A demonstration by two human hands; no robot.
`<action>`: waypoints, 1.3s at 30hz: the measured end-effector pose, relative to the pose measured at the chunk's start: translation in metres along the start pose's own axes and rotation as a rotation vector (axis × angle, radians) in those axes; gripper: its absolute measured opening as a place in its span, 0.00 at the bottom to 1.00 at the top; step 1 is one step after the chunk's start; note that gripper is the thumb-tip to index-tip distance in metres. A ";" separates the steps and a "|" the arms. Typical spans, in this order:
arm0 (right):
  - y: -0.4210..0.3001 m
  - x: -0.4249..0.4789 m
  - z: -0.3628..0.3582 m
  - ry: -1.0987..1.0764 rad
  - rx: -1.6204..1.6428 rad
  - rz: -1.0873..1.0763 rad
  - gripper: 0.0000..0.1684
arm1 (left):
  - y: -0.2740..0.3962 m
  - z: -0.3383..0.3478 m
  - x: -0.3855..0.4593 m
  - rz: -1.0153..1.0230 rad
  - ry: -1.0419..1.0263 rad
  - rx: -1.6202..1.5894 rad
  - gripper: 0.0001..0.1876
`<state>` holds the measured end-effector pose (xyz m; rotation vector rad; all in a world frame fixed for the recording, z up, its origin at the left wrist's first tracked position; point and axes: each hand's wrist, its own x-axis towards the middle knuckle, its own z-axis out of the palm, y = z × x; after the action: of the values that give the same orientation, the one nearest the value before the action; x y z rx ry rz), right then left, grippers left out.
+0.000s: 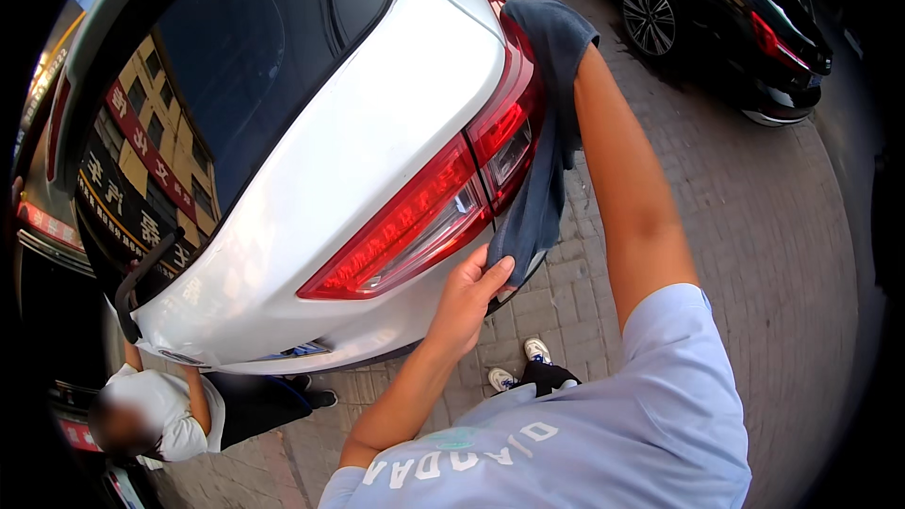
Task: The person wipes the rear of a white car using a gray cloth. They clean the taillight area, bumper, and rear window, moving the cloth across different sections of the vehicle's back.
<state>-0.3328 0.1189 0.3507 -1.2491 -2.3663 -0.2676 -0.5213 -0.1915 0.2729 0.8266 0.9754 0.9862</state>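
Observation:
A dark blue-grey cloth [541, 205] hangs along the rear corner of a white car [396, 92], partly over the red tail light [406, 226]. My left hand [466, 297] pinches the cloth's lower end between thumb and fingers, just below the light. Higher up, my right hand [555, 21] is wrapped in the cloth at the outer side of the light, so its fingers are hidden. The right arm reaches out straight, and the cloth drapes down from that hand to the left one.
A person in a white shirt [191, 403] stands behind the car with arms at its tailgate, near the rear wiper [145, 283]. A black car [735, 35] is parked at the upper right on the brick paving [756, 226]. My shoes [537, 350] stand close to the bumper.

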 end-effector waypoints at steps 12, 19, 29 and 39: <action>-0.010 -0.005 0.032 0.268 1.393 0.621 0.18 | -0.012 0.011 0.012 -0.079 0.003 0.031 0.12; -0.096 -0.094 -0.008 0.433 0.219 0.311 0.05 | -0.035 -0.005 -0.043 -0.173 -0.043 0.068 0.11; -0.151 -0.121 -0.023 0.878 0.233 0.191 0.06 | -0.039 -0.010 -0.061 -0.176 -0.039 0.056 0.10; -0.018 -0.008 -0.005 -0.218 0.482 0.443 0.13 | -0.019 0.022 0.015 -0.198 -0.006 -0.022 0.11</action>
<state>-0.3422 0.1013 0.3517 -1.5527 -2.0600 0.5685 -0.4915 -0.1871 0.2591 0.6995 1.0189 0.8225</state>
